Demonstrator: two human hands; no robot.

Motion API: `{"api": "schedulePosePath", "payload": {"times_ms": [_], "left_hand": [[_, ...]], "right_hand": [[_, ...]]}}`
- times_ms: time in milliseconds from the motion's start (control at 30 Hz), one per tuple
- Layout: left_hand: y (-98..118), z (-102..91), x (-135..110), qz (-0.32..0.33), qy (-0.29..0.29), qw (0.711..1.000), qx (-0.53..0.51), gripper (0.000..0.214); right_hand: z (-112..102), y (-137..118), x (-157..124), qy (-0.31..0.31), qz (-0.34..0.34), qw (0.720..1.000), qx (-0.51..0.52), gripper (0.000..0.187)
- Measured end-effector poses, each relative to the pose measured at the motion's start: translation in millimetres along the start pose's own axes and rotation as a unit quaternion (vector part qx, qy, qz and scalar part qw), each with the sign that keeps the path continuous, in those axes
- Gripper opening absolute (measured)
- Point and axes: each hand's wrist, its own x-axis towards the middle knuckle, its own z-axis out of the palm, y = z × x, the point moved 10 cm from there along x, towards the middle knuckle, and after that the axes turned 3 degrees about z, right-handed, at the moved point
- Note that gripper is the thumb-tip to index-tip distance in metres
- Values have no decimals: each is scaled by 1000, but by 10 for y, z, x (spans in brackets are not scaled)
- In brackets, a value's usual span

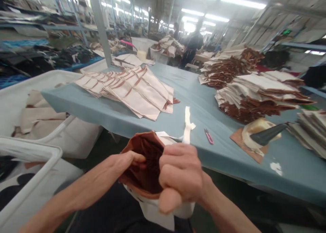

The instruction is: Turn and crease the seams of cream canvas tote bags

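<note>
A bag piece (150, 183), reddish-brown inside and off-white outside, is held mouth up in front of me, over my lap at the table's near edge. My left hand (132, 160) closes on its left rim, thumb reaching inside and some fingers hidden. Clenched at the right rim, my right hand (180, 173) covers that side of the opening. Just beyond it, a cream strip (187, 122) lies on the blue-grey table (175, 77). Pink thread snips (209, 136) rest to the right of the strip.
Overlapping off-white panels (137, 90) are spread at left. Stacks of brown-and-white pieces (257, 90) stand at right, near a smeared cream tub (251, 134) with a dark handle on a brown board. White bins (51, 146) flank the table's left. A person (192, 44) is farther back.
</note>
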Motion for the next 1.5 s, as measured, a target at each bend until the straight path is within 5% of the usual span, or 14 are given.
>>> {"api": "schedulePosePath", "payload": {"times_ms": [200, 333, 400, 467, 600, 700, 833, 967, 1067, 1167, 1300, 1500], "left_hand": [[-93, 369, 292, -48, -30, 997, -57, 43], [-288, 472, 206, -97, -46, 987, -120, 35], [-337, 427, 142, -105, -48, 984, -135, 29], [-341, 322, 87, -106, -42, 983, -141, 27], [-176, 45, 25, -56, -17, 994, -89, 20], [-30, -60, -27, -6, -8, 999, -42, 11], [19, -93, -121, 19, 2, 1000, -10, 17], [118, -62, -193, 42, -9, 999, 17, 19], [252, -9, -226, 64, -26, 996, 48, 25], [336, 24, -266, 74, -33, 995, 64, 30], [300, 20, -362, 67, -37, 995, 70, 27], [280, -39, -449, 73, -33, 994, 77, 28]], "right_hand": [[1051, -312, -474, -108, -111, 979, -133, 69], [1800, -268, -736, -214, -92, 972, -23, 77], [1953, -310, -732, -240, -76, 968, 14, 76], [1878, -402, -642, -229, -61, 971, 19, 71], [1339, -608, -437, -151, -41, 987, 27, 36], [990, -619, -360, -98, -21, 995, 10, 32], [543, -393, -293, -4, 67, 998, 5, 33], [279, 82, -286, -21, 218, 972, 83, 10], [371, 432, -285, -84, 289, 936, 183, 33], [608, 541, -202, -143, 245, 924, 257, 49], [829, 443, -144, -205, 145, 947, 199, 48], [888, 291, -212, -298, 135, 936, 130, 50]]}}
